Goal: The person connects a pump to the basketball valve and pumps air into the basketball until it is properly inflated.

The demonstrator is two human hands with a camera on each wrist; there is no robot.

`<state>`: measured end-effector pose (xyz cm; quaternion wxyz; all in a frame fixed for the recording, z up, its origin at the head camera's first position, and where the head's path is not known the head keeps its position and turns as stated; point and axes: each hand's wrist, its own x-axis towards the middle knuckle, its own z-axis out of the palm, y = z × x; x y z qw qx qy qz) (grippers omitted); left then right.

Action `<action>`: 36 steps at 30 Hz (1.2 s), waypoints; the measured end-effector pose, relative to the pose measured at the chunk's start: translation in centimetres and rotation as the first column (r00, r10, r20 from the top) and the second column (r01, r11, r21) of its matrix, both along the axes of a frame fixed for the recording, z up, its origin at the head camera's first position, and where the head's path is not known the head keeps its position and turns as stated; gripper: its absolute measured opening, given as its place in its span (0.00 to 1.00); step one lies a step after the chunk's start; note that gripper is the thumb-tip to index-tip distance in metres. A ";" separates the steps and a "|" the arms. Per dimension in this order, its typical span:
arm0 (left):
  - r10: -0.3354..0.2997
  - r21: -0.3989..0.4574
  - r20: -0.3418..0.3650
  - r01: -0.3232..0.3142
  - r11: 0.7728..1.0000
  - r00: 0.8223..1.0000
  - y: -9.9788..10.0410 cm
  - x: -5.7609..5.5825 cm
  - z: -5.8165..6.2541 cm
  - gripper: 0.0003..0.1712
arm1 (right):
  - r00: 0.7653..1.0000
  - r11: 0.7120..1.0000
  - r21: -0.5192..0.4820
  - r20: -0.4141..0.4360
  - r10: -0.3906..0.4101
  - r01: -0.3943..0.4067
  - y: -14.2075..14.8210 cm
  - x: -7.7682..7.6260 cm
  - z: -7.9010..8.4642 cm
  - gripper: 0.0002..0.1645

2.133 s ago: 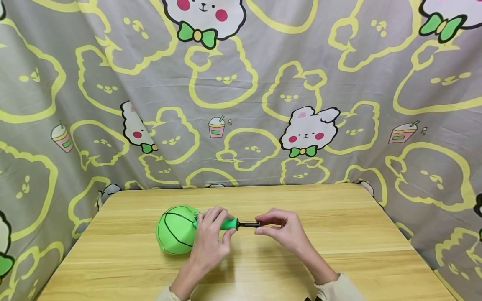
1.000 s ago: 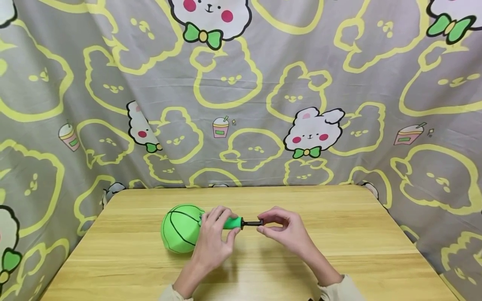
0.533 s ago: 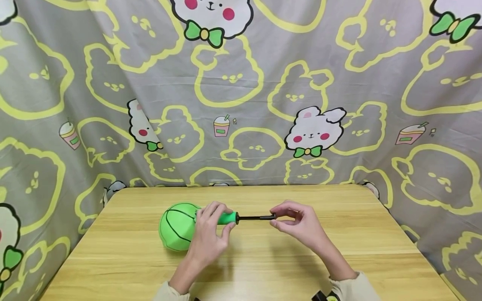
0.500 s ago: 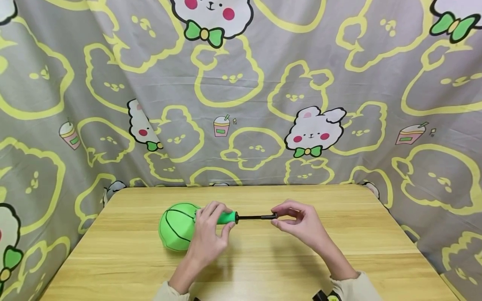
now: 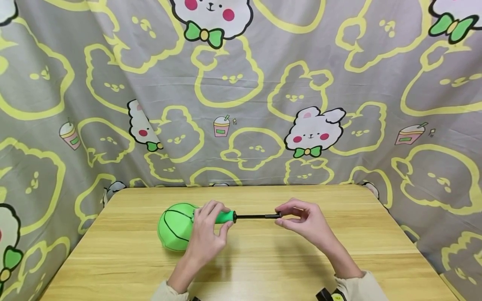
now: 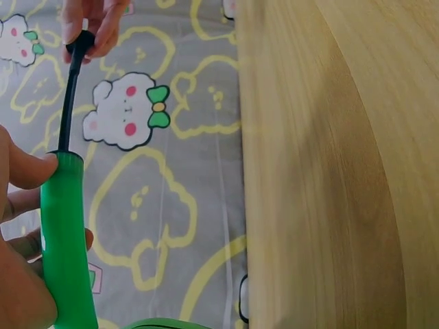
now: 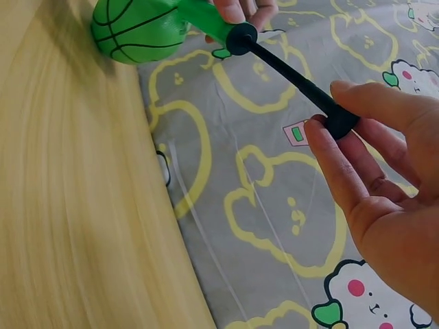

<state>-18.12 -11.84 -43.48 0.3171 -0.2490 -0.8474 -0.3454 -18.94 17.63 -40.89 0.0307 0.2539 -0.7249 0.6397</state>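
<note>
Drawn farther out than a second ago, the black pump rod (image 5: pixel 251 216) ends in the right hand's (image 5: pixel 312 223) pinch, the left hand (image 5: pixel 206 236) gripping the green barrel (image 5: pixel 225 217), likely an intake stroke.

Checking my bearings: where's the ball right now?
In the head view, the ball is left of centre, beside the left hand and pump.

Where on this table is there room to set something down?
The table is bare left of the green ball, right of the right hand, and along its far edge. It's crowded left of centre, where the ball, left hand and pump bunch together.
</note>
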 end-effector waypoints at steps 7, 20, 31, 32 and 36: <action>0.012 -0.007 -0.022 -0.012 1.000 1.000 0.1 -0.1 -0.1 0.16 | 1.000 1.000 -0.012 0.004 -0.026 0.026 -0.5 0.0 -0.5 0.15; 0.004 -0.015 -0.020 -0.005 1.000 1.000 0.6 0.2 -0.3 0.16 | 0.999 0.999 -0.027 -0.022 -0.046 0.045 -2.1 -0.1 -1.4 0.15; 0.004 -0.032 -0.025 -0.005 0.999 1.000 1.2 0.4 -0.4 0.16 | 0.998 0.996 -0.068 -0.025 -0.055 0.053 -3.5 0.2 -2.0 0.16; 0.006 -0.036 -0.023 -0.007 0.999 1.000 1.2 0.4 -0.4 0.16 | 0.998 0.996 -0.066 -0.027 -0.056 0.054 -3.6 0.2 -2.0 0.16; 0.007 -0.043 -0.012 -0.008 0.999 1.000 1.4 0.5 -0.5 0.17 | 0.996 0.997 -0.052 -0.056 -0.064 0.061 -4.0 0.2 -2.4 0.16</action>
